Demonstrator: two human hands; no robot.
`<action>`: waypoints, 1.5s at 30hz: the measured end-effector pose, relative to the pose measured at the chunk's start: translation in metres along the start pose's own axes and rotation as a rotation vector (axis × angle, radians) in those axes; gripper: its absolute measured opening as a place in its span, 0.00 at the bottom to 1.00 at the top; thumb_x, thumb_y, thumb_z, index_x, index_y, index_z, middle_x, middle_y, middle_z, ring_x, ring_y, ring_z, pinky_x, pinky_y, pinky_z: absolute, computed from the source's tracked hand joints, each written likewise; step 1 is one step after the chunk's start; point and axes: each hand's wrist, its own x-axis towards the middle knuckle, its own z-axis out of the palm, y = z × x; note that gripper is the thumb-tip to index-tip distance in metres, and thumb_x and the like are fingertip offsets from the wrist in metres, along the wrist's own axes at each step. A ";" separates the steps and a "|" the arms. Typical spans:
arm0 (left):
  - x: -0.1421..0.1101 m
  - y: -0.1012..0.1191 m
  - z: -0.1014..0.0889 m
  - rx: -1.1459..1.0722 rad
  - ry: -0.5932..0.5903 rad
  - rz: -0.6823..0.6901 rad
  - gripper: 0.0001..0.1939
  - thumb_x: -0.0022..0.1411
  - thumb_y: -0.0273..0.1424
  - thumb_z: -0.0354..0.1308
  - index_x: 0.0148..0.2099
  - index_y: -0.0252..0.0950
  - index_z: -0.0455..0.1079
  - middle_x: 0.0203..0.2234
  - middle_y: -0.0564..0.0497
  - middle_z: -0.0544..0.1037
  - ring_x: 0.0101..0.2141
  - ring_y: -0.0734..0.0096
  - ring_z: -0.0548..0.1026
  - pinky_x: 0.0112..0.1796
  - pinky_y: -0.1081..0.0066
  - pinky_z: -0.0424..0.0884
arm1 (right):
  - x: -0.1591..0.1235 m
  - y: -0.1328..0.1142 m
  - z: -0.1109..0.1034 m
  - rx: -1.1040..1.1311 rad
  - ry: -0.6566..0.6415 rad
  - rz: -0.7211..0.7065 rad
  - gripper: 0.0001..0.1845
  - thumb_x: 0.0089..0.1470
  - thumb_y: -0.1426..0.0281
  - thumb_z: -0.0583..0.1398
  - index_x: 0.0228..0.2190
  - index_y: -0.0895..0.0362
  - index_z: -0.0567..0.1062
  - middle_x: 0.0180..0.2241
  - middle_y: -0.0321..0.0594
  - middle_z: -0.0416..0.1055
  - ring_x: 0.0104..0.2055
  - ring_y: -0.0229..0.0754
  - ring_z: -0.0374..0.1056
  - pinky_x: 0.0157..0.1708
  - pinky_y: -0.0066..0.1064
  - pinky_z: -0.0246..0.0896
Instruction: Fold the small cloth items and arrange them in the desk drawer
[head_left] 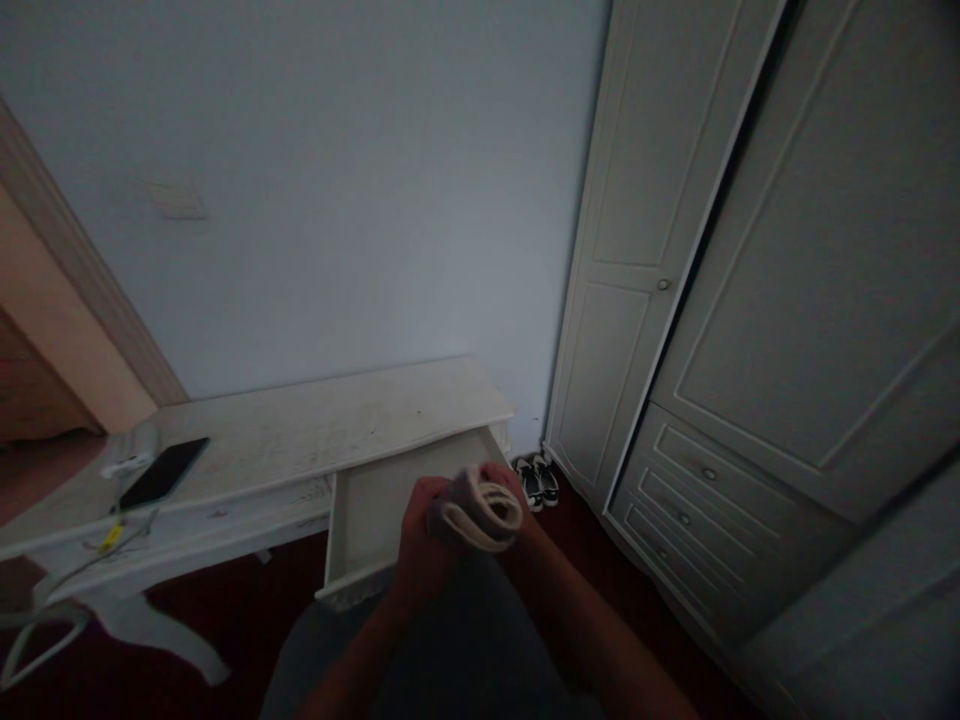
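Observation:
A rolled-up cloth (474, 510), greyish pink with cream edges, is held between my two hands, its spiral end towards me. My left hand (426, 522) grips it from the left side. Round its far right side closes my right hand (510, 486), partly hidden behind the roll. Just beyond and to the left of my hands, a white drawer (367, 515) is pulled out from the desk; the part of it that shows holds nothing.
The worn white desk (322, 420) stands against the wall. A dark phone or tablet (165, 472) and a cable with a yellow tag (112, 538) lie at its left. Black-and-white sneakers (537, 480) are on the red floor beside a white wardrobe (622, 330).

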 end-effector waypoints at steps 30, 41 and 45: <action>0.004 -0.088 -0.067 0.781 -0.490 -0.114 0.23 0.76 0.40 0.41 0.58 0.39 0.74 0.54 0.40 0.80 0.51 0.56 0.78 0.50 0.61 0.69 | -0.092 -0.001 -0.052 -0.006 0.821 0.075 0.45 0.38 0.48 0.75 0.54 0.57 0.75 0.53 0.53 0.78 0.57 0.63 0.73 0.58 0.53 0.68; 0.000 -0.076 -0.058 0.736 -0.524 -0.140 0.30 0.75 0.53 0.37 0.42 0.40 0.74 0.37 0.46 0.82 0.40 0.59 0.80 0.41 0.66 0.66 | -0.101 0.078 0.076 0.163 0.418 0.286 0.35 0.38 0.58 0.70 0.52 0.41 0.76 0.48 0.37 0.81 0.60 0.63 0.70 0.64 0.55 0.62; 0.000 -0.081 -0.058 0.705 -0.544 -0.152 0.32 0.74 0.55 0.37 0.41 0.40 0.76 0.38 0.45 0.83 0.42 0.57 0.80 0.42 0.66 0.66 | -0.098 0.067 0.061 0.177 0.346 0.348 0.34 0.36 0.57 0.70 0.50 0.42 0.78 0.48 0.37 0.81 0.59 0.64 0.71 0.62 0.54 0.64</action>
